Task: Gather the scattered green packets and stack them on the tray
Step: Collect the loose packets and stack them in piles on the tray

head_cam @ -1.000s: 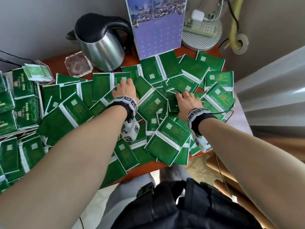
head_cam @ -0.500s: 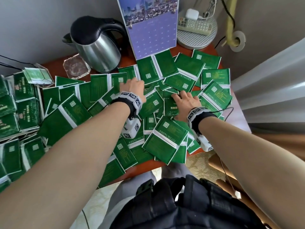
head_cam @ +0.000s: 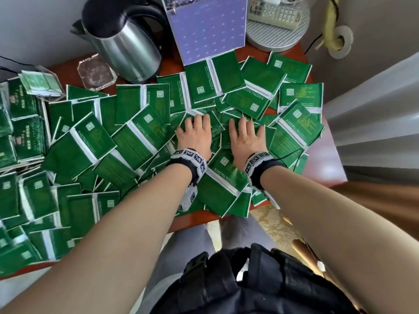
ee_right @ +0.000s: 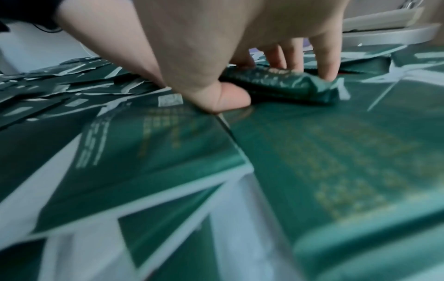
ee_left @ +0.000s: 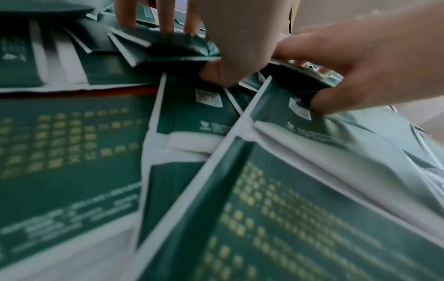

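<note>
Green packets with white seams cover the red-brown table in a loose overlapping heap. Both hands lie side by side on smaller dark green packets at the heap's middle. In the left wrist view my left hand has a small packet pinched between thumb and fingers. My right hand holds another small packet the same way, with the thumb at its near edge and the fingertips on its far edge. Neat stacks of packets stand at the far left on what looks like a tray.
A steel kettle, a purple desk calendar and a glass ashtray stand along the back. A round white base with a remote sits at the back right. The table's front edge runs just under my wrists.
My left hand has slid right and my right hand slightly forward, so both now meet over the small packets in the middle. The head view has shifted closer.
</note>
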Tool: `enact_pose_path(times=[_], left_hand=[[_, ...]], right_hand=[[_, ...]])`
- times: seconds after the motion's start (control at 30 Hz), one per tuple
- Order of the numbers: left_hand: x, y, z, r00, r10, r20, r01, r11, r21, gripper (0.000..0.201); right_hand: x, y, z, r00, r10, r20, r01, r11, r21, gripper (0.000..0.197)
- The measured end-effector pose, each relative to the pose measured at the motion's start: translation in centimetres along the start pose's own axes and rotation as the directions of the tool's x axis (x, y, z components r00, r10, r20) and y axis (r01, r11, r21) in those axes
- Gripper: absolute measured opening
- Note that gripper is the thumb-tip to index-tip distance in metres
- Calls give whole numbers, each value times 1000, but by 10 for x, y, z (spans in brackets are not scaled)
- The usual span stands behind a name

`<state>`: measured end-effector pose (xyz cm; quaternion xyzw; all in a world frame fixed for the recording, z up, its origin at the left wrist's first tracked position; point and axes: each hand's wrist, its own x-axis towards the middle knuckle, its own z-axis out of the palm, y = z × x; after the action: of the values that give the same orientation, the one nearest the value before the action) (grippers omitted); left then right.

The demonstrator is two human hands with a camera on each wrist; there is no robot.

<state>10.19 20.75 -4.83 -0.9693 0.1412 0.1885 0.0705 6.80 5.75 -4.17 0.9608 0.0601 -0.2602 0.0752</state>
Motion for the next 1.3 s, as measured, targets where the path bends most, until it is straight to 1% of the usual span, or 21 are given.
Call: enact_pose_path(times=[0.1, 0.17, 0.27, 0.37, 0.47, 0.57, 0.77, 0.87, 1.0, 1.1, 1.17, 1.3], left_hand=[[-1, 2, 1, 998, -40, -38, 39, 999, -29, 78], [-1, 1, -3, 999, -36, -21, 34, 998, -58, 71], [-2, -6, -13, 1000, -4, 20, 7, 993, -116, 67], [-3, -13, -21, 997, 39, 68, -26, 984, -179, 75], [-7, -21, -28, 993, 77, 89, -58, 978, -200, 82], [-16, -31, -34, 992, 84, 90, -65, 978, -196, 80], [-54, -55, -36, 995, 100, 5, -97, 979, -182, 73], [-82, -71, -30, 994, 108, -25, -110, 982, -151, 72], [-127, -104, -30, 996, 70, -60, -80, 980, -182, 73], [-160, -132, -32, 993, 52, -107, -75, 971, -227, 79], [-184, -151, -34, 988, 43, -149, -78, 967, -241, 79], [-239, -199, -34, 974, -8, -228, -55, 962, -268, 77]], right_hand=[[0, -2, 11, 995, 12, -97, -10, 1000, 22, 79], [0, 1, 11, 993, 5, -117, 0, 999, 46, 73], [0, 6, 2, 996, -21, -91, 26, 998, 55, 76], [1, 7, -10, 999, -22, -48, 26, 996, 87, 80], [-1, 11, -19, 999, -42, 3, 41, 993, 114, 79], [-6, 17, -27, 998, -54, 31, 49, 990, 130, 75], [-35, 9, -41, 998, 60, -12, -55, 965, 256, 76], [-57, -10, -49, 995, 87, -43, -70, 950, 305, 78], [-85, -54, -69, 995, 55, -89, -23, 944, 330, 76], [-106, -89, -88, 989, 42, -145, 3, 955, 298, 72], [-121, -116, -99, 983, 31, -183, 18, 965, 263, 72], [-147, -178, -121, 968, -50, -248, 95, 981, 171, 70]])
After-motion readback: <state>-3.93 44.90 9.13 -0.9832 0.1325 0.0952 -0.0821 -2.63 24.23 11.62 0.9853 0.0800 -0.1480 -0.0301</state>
